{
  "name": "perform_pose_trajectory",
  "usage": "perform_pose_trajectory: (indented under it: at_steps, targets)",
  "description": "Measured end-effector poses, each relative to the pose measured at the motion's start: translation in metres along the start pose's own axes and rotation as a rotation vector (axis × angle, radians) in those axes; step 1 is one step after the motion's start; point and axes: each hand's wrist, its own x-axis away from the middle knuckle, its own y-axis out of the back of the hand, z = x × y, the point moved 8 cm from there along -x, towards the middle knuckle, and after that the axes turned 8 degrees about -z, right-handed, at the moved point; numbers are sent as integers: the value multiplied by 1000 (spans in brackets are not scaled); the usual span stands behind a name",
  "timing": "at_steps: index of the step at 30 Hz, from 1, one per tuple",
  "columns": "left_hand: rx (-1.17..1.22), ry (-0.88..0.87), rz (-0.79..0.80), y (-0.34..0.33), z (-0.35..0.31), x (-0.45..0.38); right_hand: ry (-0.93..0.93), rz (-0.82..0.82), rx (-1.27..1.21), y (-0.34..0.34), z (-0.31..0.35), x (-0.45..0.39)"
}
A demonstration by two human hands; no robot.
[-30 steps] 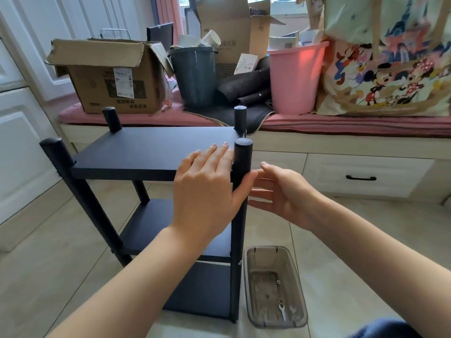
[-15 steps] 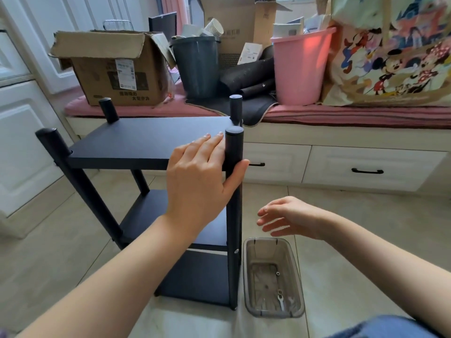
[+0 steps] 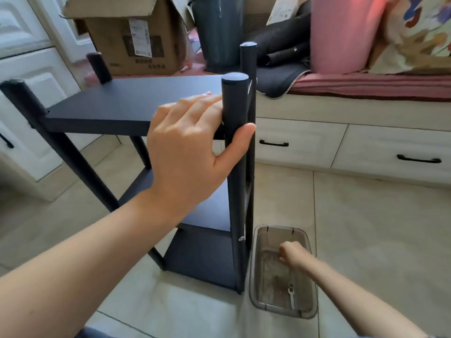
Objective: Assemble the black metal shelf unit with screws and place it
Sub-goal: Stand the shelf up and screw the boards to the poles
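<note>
Black metal shelf unit (image 3: 136,103) upright on the tile floor: three flat matte shelves, four round posts. Left hand (image 3: 188,152) flat on the top shelf, fingers together, thumb hooked round the near post (image 3: 235,167). Right hand (image 3: 291,254) inside the clear plastic bin (image 3: 311,311); fingers curled, contents unclear.

Window bench (image 3: 366,86) carries, left end to right: cardboard box (image 3: 131,37), grey bin (image 3: 219,30), black rolled mats (image 3: 280,45), pink bin (image 3: 341,32), printed bag (image 3: 415,32). Drawers (image 3: 390,152) below its front edge.
</note>
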Motion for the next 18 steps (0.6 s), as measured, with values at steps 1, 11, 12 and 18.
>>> perform_pose_trajectory:
  at_steps: [1,11,12,18]
  targets:
    - [2,4,5,-1,1,0,32,3,90,-6,0,-5]
    - [13,50,21,-5,0,0,149,-5,584,-47,-19,-33]
    - [12,47,25,-5,0,0,150,-8,588,-48,-21,-35]
    - [19,35,40,-7,-2,0,168,-9,582,-51,-24,-38]
